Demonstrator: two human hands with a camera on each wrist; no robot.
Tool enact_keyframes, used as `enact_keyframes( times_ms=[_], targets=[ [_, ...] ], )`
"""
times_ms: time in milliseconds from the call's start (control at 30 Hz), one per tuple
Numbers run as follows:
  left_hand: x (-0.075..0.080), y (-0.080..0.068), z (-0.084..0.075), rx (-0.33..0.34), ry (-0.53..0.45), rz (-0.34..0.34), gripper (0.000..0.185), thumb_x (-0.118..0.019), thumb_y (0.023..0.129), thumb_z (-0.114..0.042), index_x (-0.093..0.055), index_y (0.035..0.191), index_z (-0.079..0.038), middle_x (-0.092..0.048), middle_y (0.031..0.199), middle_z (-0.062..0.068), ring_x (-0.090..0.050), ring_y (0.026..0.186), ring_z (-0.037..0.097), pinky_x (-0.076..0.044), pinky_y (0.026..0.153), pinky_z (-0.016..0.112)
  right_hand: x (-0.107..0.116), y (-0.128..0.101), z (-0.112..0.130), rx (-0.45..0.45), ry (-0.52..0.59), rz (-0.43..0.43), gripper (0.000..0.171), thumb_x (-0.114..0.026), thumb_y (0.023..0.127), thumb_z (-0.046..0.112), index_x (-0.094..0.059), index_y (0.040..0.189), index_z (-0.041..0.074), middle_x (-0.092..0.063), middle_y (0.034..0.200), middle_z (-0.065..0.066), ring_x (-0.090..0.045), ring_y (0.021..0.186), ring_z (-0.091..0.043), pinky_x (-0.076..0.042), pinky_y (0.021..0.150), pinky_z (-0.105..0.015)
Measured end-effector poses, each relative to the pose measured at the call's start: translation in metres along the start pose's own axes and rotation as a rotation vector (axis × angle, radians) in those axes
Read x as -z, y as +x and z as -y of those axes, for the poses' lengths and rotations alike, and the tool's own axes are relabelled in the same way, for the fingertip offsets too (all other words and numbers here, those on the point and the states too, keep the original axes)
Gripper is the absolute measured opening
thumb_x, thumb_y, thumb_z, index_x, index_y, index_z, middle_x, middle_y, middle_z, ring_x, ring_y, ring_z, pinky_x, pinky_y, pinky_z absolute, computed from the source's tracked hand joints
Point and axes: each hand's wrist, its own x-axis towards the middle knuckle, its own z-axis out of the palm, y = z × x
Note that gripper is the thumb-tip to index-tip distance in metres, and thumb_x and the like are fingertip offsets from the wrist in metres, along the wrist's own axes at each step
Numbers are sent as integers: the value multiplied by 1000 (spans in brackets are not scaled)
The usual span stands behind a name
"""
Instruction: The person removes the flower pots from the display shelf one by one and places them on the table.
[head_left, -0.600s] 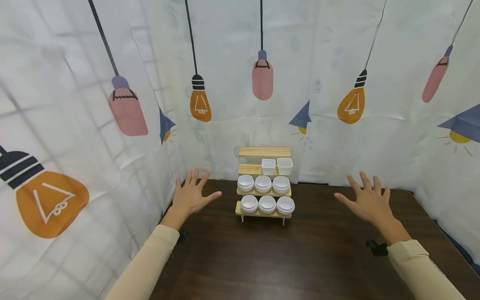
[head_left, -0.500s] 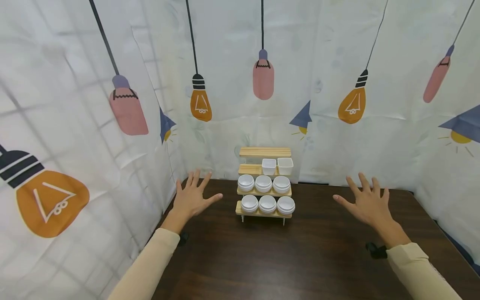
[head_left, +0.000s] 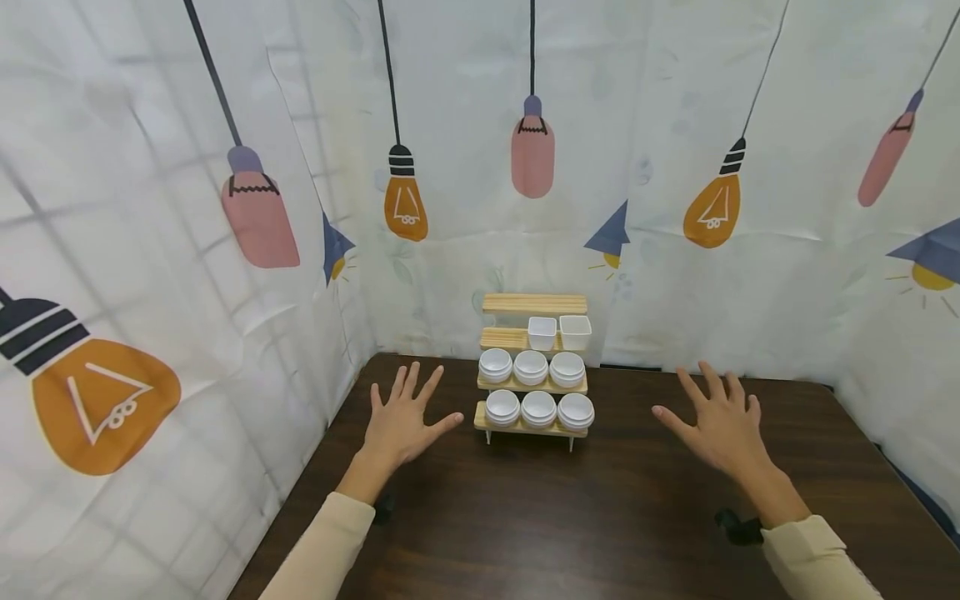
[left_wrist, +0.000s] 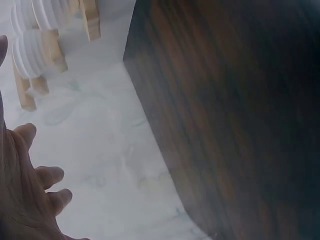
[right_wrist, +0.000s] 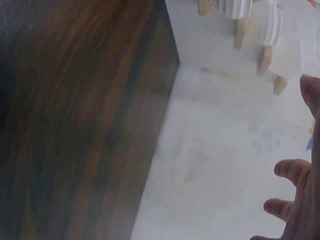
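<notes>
Both hands sit lower and nearer the person than 0.6 s ago, drawn back from the rear edge of the counter (head_left: 615, 517); the left hand (head_left: 401, 425) has also shifted slightly toward the wooden rack (head_left: 534, 304), and the whole view has tilted a little.

The left hand is held over the counter to the left of the rack, palm down, fingers straight and spread. Its grip is released and holds nothing; the thumb points toward the rack's lowest tier without touching it. The right hand (head_left: 716, 427) is held to the right of the rack, well apart from it, likewise flat with spread fingers, grip released and empty. Whether either palm rests on the counter cannot be determined.

The rack stands at the rear centre of the counter, against the curtain (head_left: 150, 250). It has four stepped tiers. The lowest tier carries three round white bowls (head_left: 538, 408) in a row. The tier above carries three more round bowls (head_left: 531, 367). The third tier carries two square white cups (head_left: 558, 332), set toward the rack's right end. The top tier is bare wood.

Beige sleeves cover both forearms. The left wrist view shows fingertips (left_wrist: 47, 176), part of the rack's legs and the counter edge against the cloth; the right wrist view shows the same from the other side of the rack. The curtain printed with hanging bulbs encloses the counter behind the rack and to both sides.
</notes>
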Motion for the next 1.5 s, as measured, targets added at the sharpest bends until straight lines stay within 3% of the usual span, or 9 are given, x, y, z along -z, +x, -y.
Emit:
enact_keyframes(
  times_ms=[167, 367, 700, 900, 1167, 1333, 1500],
  targets=[
    [-9, -3, -9, 0, -44, -16, 95, -41, 87, -87, -12, 164, -41, -12, 173, 11, -9, 160, 37, -4, 119, 79, -11, -6, 6, 16, 47, -52, 85, -54, 97, 65, -26, 164, 20, -24, 163, -27, -22, 142, -60, -21, 101, -83],
    [-20, -5, -21, -6, -126, -55, 87, -52, 91, -77, -21, 163, -39, -25, 170, 13, -21, 157, 40, -13, 117, 80, -20, -9, 12, 10, 137, -87, 79, -60, 98, 58, -33, 161, 19, -33, 157, -29, -28, 138, -62, -28, 95, -84],
    [-37, -5, -34, -1, -382, -123, 74, -56, 96, -67, -39, 158, -32, -45, 157, 14, -46, 143, 41, -36, 113, 70, -27, -7, 27, 0, 313, -57, 74, -62, 99, 51, -38, 159, 14, -35, 154, -28, -31, 137, -56, -35, 95, -80],
    [-48, -2, -40, 29, -539, -112, 64, -62, 98, -54, -45, 155, -31, -49, 153, 11, -50, 139, 41, -43, 110, 66, -29, -4, 37, -12, 402, -22, 71, -59, 101, 49, -39, 158, 11, -37, 152, -29, -36, 134, -54, -38, 96, -78],
    [-62, 4, -43, 27, -795, -123, 55, -66, 100, -35, -53, 149, -14, -57, 143, 20, -58, 127, 40, -49, 101, 62, -36, 1, 46, -35, 507, 4, 69, -58, 102, 48, -39, 157, 10, -39, 151, -28, -40, 136, -50, -38, 101, -77],
    [-69, 6, -45, 68, -906, -112, 48, -64, 101, -32, -56, 146, -18, -60, 137, 18, -64, 120, 35, -56, 93, 51, -41, 6, 51, -63, 567, 9, 67, -56, 103, 50, -40, 157, 14, -42, 150, -22, -45, 133, -43, -44, 99, -69],
    [-73, 8, -48, 117, -1056, -86, 46, -63, 102, -31, -57, 145, -18, -62, 135, 17, -65, 113, 30, -59, 87, 44, -42, 13, 59, -73, 651, -3, 65, -57, 103, 47, -41, 156, 13, -44, 149, -21, -47, 133, -41, -43, 104, -68]
  ],
)
